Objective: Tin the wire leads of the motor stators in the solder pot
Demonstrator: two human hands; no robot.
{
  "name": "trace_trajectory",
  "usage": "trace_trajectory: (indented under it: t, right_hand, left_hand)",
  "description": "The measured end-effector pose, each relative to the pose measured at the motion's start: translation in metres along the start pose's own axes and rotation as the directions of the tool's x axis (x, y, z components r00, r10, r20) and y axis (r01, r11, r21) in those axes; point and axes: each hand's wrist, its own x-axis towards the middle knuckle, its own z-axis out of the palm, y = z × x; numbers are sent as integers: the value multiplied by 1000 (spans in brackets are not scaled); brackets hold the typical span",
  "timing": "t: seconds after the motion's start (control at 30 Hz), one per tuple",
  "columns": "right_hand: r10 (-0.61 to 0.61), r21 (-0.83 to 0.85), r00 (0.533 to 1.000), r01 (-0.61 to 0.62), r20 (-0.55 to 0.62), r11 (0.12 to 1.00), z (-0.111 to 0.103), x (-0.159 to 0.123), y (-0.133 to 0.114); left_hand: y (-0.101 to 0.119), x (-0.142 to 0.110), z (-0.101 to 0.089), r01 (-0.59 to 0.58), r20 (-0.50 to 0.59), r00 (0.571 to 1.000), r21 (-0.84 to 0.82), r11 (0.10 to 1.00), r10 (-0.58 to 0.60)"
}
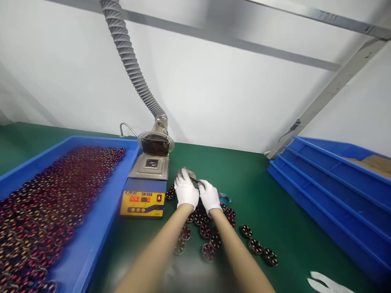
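Observation:
Both hands wear white gloves and work close together in the middle of the green table. My left hand is closed around the near side of a small, round, greyish piece, partly covered by its fingers. In my right hand is a thin dark tool, like tweezers, pinched between the fingers with its tip reaching toward that round piece. Several small round black parts with pink or beige marks lie below and between my wrists. Under the palms, some parts are hidden.
A yellow-and-blue heating unit with a lit display stands left of my hands, under a fume hose. The large blue tray at left holds many round parts. Stacked blue trays stand right; a white glove lies front right.

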Motion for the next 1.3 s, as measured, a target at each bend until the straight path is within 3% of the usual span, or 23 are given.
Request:
trace_trajectory:
  t: [0.23, 0.57, 0.77, 0.93, 1.03, 1.13, 1.3]
  right_hand:
    - [0, -113, 992, 15, 129, 994, -7, 5, -2]
    - [-12, -159, 952, 63, 305, 985, -29, 9, 0]
    - [7, -101, 947, 27, 320, 995, -49, 0, 7]
    - [44, 59, 966, -60, 254, 996, -63, 0, 19]
    - [98, 190, 976, -136, 194, 972, -54, 5, 23]
    - [138, 289, 978, -179, 160, 941, -28, 10, 22]
    - [118, 296, 985, -151, 126, 943, 10, 13, 16]
  left_hand:
    - [-12, 17, 12, 120, 15, 993, -45, 992, -119]
    - [-16, 18, 24, 165, 2, 986, -55, 985, -165]
    - [-18, 19, 24, 162, -8, 987, -60, 985, -163]
    - [-17, 17, 23, 146, -14, 989, -71, 987, -147]
    - [-17, 17, 24, 154, -19, 988, -67, 986, -156]
    - [-18, 17, 25, 157, -19, 987, -53, 986, -158]
    - [-19, 18, 26, 149, -21, 989, -27, 988, -149]
